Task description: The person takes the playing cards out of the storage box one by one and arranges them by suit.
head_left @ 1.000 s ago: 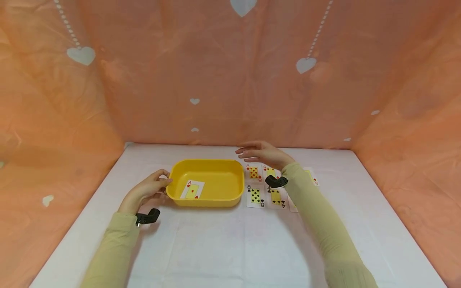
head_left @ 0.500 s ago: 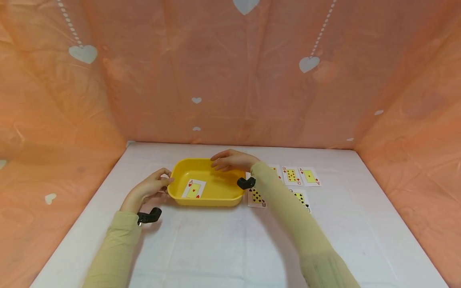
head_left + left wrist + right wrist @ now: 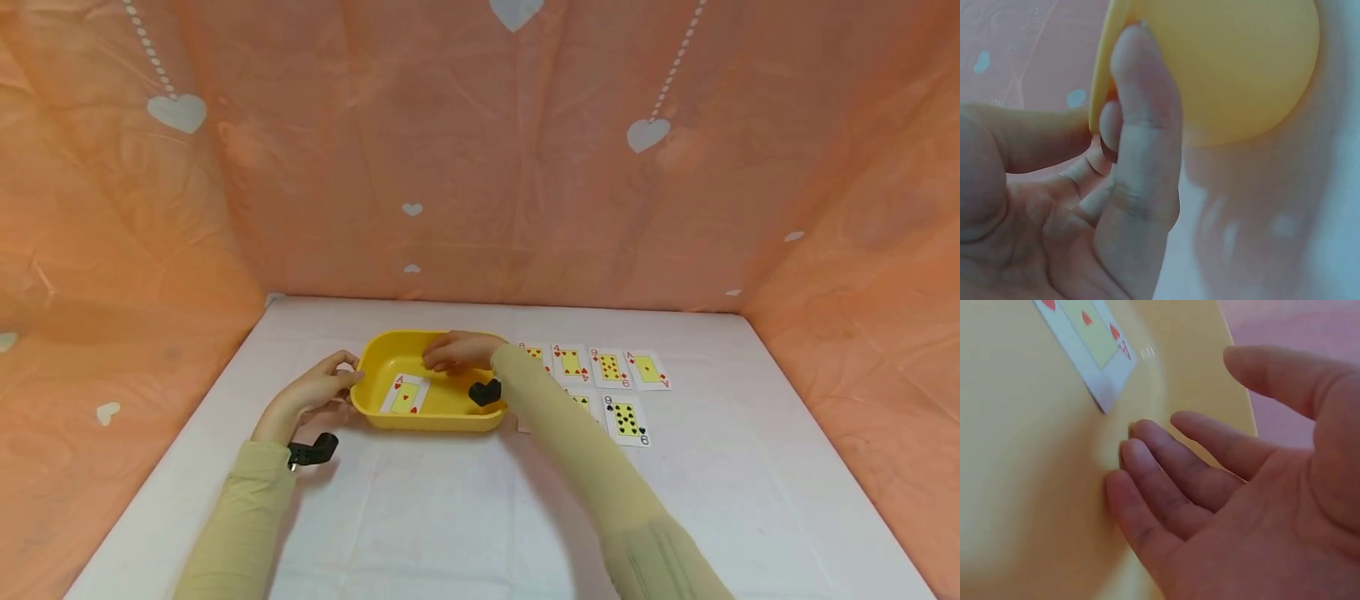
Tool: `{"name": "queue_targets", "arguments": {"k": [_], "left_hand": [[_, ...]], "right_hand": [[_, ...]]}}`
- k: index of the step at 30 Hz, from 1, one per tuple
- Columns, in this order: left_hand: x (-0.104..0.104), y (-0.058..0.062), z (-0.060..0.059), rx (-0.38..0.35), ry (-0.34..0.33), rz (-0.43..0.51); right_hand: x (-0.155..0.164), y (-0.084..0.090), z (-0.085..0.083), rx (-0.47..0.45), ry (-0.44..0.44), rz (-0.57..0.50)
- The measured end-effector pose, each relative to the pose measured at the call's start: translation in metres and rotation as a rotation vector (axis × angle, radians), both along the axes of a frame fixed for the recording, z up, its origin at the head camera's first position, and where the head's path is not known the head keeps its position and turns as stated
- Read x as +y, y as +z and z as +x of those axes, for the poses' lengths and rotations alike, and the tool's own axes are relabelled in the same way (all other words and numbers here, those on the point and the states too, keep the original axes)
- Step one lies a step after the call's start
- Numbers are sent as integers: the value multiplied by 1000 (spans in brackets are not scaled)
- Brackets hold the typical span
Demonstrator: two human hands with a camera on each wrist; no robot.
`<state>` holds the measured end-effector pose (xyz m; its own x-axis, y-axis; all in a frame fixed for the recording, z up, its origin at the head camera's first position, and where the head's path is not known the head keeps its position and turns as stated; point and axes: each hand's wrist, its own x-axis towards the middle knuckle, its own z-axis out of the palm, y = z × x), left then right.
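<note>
A yellow plastic basin [image 3: 435, 422] stands on the table, and my left hand [image 3: 311, 396] pinches its left rim. In the left wrist view the thumb lies on one side of the basin wall [image 3: 1247, 69] and the fingers on the other. My right hand [image 3: 461, 348] reaches down inside the basin, its relaxed fingers pointing toward the bottom and holding nothing. On the basin floor at the left lies an ace of hearts [image 3: 406, 394], face up. The right wrist view shows the same ace of hearts [image 3: 1088, 337] just beyond my fingertips.
Face-up cards lie in two rows right of the basin. The back row has a four of hearts [image 3: 572, 364], a nine of diamonds [image 3: 610, 367] and an ace of diamonds [image 3: 647, 369]. A nine of spades [image 3: 627, 420] lies in front. My right sleeve partly covers other cards.
My right hand has moved left and down, from above the cards into the basin, uncovering more of the back row. My left hand keeps its grip on the rim.
</note>
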<state>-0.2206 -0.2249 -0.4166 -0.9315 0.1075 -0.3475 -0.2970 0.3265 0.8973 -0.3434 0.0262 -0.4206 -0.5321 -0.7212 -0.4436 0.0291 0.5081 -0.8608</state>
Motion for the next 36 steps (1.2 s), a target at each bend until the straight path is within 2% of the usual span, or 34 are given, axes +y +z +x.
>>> {"name": "queue_targets", "arguments": {"k": [5,8,15,23,27,36], "left_hand": [[0,0,0,-2,5,-7],[1,1,0,-1,4,-11],[0,0,0,-6,15,-20],[2,0,1,-26,18,-1],[2,0,1,-27,18,-1],[0,-1,1,-23,18,6]], "right_hand": [[-11,3,9,12,58,11],[-15,8,15,50,101,30],[-23,7,16,59,145,36],[-27,8,19,82,142,76],[-29,8,19,73,157,62],[-35,3,18,90,95,41]]}}
